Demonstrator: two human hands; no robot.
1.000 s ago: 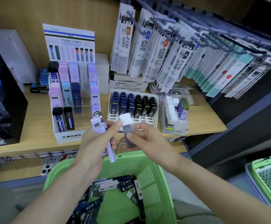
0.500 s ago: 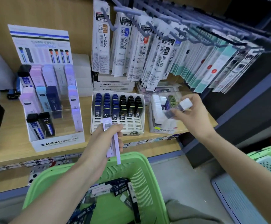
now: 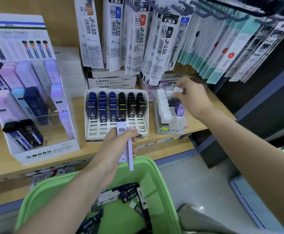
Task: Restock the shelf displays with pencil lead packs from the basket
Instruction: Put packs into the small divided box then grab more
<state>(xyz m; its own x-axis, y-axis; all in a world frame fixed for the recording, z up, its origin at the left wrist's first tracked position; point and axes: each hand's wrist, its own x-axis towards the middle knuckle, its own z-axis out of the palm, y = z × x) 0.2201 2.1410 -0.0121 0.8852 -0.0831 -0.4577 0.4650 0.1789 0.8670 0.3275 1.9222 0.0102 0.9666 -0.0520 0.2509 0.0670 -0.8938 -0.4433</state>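
Observation:
My left hand [image 3: 116, 146] grips two lilac lead packs [image 3: 126, 146] above the green basket [image 3: 156, 186], in front of the shelf edge. Several dark and white lead packs [image 3: 121, 195] lie loose in the basket. My right hand [image 3: 192, 97] pinches a white-capped lead pack [image 3: 176, 92] over the small clear display box [image 3: 170, 115] at the right of the shelf, where a row of white-capped packs stands. A white tray [image 3: 116, 129] of blue and black lead packs sits in the middle.
A tall MONO display [image 3: 41, 152] with pastel and black packs stands at the left on the wooden shelf [image 3: 210, 114]. Refill packets [image 3: 163, 48] hang on hooks above. A grey-blue basket [image 3: 256, 206] lies on the floor at the right.
My right hand carried the white-capped pack from in front of my left hand to the clear box at the right and lowered it there. My left hand kept its lilac packs and stayed.

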